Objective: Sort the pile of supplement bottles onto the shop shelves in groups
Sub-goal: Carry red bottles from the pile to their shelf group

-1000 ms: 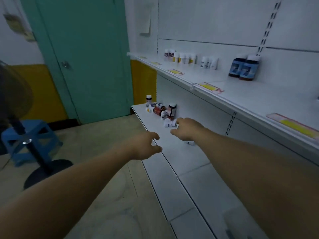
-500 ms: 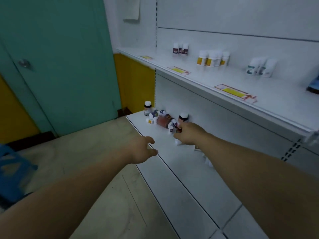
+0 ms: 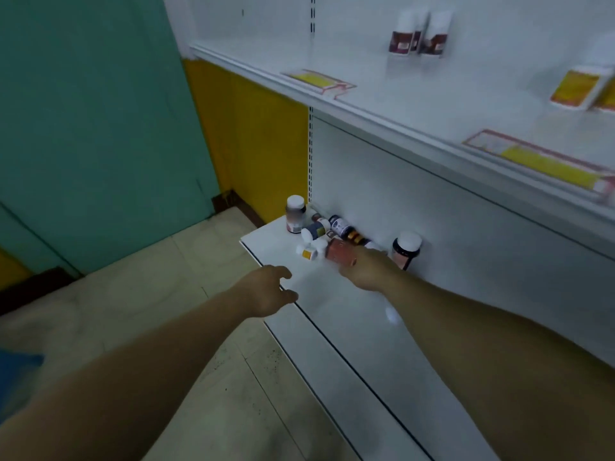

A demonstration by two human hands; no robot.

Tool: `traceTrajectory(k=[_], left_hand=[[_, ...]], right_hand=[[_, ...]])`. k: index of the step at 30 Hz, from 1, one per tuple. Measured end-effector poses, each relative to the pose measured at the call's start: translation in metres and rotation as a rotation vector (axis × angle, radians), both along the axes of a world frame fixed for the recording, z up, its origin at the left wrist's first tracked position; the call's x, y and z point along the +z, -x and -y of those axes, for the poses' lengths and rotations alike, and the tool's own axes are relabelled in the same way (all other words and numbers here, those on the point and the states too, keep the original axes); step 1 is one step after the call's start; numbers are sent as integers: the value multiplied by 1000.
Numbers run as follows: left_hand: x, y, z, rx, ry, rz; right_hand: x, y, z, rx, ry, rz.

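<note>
A pile of supplement bottles (image 3: 327, 232) lies at the far left end of the white bottom shelf (image 3: 336, 314). A red-brown bottle (image 3: 339, 252) lies on its side at the pile's near edge. My right hand (image 3: 367, 269) reaches onto that bottle's near end, and its fingers are hidden, so I cannot see a grip. One dark bottle with a white cap (image 3: 406, 249) stands upright just right of that hand. Another upright bottle (image 3: 295, 218) stands at the pile's far left. My left hand (image 3: 271, 291) hovers over the shelf's front edge, fingers loose, holding nothing.
The upper shelf (image 3: 392, 104) holds white bottles with dark red labels (image 3: 417, 38) and yellow-labelled bottles (image 3: 579, 88), with price tags (image 3: 319, 80) along its front. A teal door (image 3: 93, 128) and a tiled floor (image 3: 159, 281) lie to the left.
I have moved closer to the pile. My right hand has gone forward from beside the bottles onto the red-brown one. My left hand has stayed near the shelf edge.
</note>
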State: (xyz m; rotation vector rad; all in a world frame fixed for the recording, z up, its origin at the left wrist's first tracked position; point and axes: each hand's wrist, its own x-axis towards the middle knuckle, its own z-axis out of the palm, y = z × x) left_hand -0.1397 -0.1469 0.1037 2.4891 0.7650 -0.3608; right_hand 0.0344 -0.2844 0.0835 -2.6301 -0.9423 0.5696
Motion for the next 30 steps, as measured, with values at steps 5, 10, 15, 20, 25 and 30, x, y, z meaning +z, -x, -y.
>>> traceTrajectory(k=[5, 10, 15, 20, 25, 30], left_hand=[[-34, -59, -81, -120, -24, -55], [-85, -124, -139, -260, -3, -73], [-137, -170, -163, -418, 58, -32], [-177, -184, -167, -539, 41, 36], [-195, -192, -169, -522, -166, 175], [-164, -184, -173, -251, 328, 207]], right_hand=[[-55, -44, -41, -146, 48, -41], [-83, -56, -78, -293, 148, 51], [-116, -59, -93, -332, 376, 137], [-129, -53, -99, -417, 484, 233], [-139, -60, -96, -438, 426, 317], [-114, -56, -91, -472, 243, 281]])
